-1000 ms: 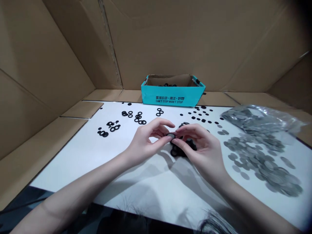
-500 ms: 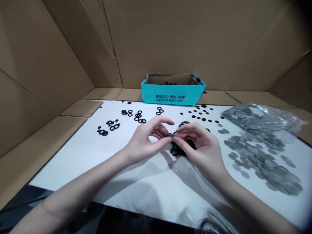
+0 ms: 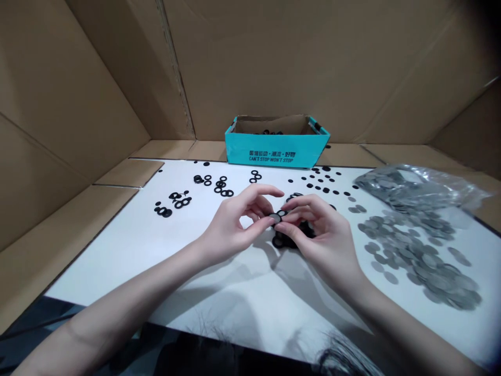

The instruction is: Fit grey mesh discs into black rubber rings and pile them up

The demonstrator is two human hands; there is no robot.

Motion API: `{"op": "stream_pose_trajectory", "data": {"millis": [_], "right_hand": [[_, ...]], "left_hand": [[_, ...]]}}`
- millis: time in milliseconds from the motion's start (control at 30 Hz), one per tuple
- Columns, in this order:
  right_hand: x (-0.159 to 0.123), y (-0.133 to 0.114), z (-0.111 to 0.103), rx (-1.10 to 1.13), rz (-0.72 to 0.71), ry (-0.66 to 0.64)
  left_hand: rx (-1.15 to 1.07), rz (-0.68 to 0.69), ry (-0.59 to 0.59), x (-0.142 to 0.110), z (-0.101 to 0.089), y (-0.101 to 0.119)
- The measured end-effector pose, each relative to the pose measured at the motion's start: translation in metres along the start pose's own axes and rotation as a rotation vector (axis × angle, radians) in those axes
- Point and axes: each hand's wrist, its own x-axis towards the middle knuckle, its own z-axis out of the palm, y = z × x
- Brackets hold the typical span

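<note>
Hands: our left hand and right hand close together, pinching one grey metal disc.
Disc: held between both hands' fingertips, above the desk.
Below: black rubber rings heaped just under our hands on the white desk.

The black rings in front of the teal box look like soft rubber, matt and not shiny. To the right of the box, the flat discs are dull grey metal, and more lie in a thin, shiny plastic bag. The box is smooth card, and the brown walls behind it are plain, matt cardboard.
</note>
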Motion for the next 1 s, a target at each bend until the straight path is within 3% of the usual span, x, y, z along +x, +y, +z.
{"op": "stream_pose_trajectory", "data": {"millis": [300,667,1000], "right_hand": [[0.000,0.000,-0.001,0.010,0.008,-0.022],[0.002,0.000,-0.004,0.131,0.037,-0.071],[0.003,0.005,-0.005,-0.051,0.098,-0.187]], "left_hand": [[-0.026,0.033,0.003,0.002,0.002,0.003],[0.070,-0.030,-0.197,0.005,-0.015,0.012],[0.153,-0.167,-0.244,0.002,-0.018,0.010]]}}
